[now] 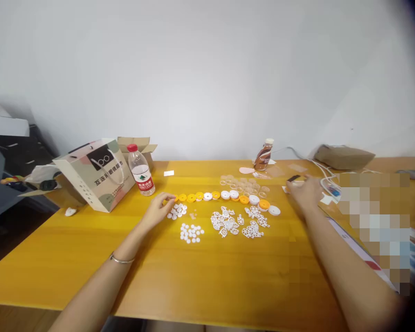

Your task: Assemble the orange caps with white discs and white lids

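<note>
Row of orange and white caps (224,195): strung side to side across the middle of the yellow table (159,276), orange mostly toward its left end, white mixed in toward its right. Left hand (159,208) at the left end of the row, fingers curled down, tips touching or just short of the endmost orange cap; hard to tell whether pinching it or merely resting there; thin bracelet (121,259) on that wrist. Right hand (304,191) well past the right end of the row, blurred, palm down over a small dark object (293,178); grasping or only touching, cannot tell. Just nearer than the row: heaps of small white discs (191,233) and a spread of white lattice pieces (228,222); just beyond the row, clear rings (244,185); farther beyond, a brown drink bottle (263,156). Left of the row, a water bottle (141,174) and a printed paper bag (97,177). Judged as a step of building out or tidying the row, worked from its left end. Next move, by that reading: a fine fingertip pinch on one cap only, lifted straight without nudging the neighbours, forearm kept off the loose discs.
</note>
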Demonstrator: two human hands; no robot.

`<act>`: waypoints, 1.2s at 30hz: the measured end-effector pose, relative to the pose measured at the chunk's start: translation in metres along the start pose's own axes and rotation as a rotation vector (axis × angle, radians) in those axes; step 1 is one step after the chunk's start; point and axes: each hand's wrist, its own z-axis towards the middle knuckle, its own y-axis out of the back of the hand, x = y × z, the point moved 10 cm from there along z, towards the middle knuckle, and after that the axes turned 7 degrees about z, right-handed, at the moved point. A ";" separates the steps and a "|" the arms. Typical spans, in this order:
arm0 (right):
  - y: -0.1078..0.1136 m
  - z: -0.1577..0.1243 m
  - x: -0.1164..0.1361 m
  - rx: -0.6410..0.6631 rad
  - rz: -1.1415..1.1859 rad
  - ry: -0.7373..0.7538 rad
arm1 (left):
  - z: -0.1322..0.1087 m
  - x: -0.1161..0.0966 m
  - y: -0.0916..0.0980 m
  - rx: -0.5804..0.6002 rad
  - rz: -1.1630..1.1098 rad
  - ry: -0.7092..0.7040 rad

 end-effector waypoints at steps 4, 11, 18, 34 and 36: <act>0.025 -0.035 0.069 -0.026 0.197 0.249 | 0.000 0.011 -0.006 0.110 0.190 -0.088; 0.037 -0.158 0.174 0.264 0.625 0.630 | 0.005 0.032 -0.006 0.098 0.193 -0.080; 0.001 -0.210 0.181 0.590 0.669 0.670 | 0.011 0.026 -0.012 0.133 0.154 -0.091; -0.010 -0.212 0.176 0.657 0.667 0.625 | -0.029 -0.057 -0.025 0.302 0.028 -0.236; -0.011 -0.212 0.175 0.663 0.672 0.619 | -0.048 -0.095 -0.046 0.381 -0.020 -0.394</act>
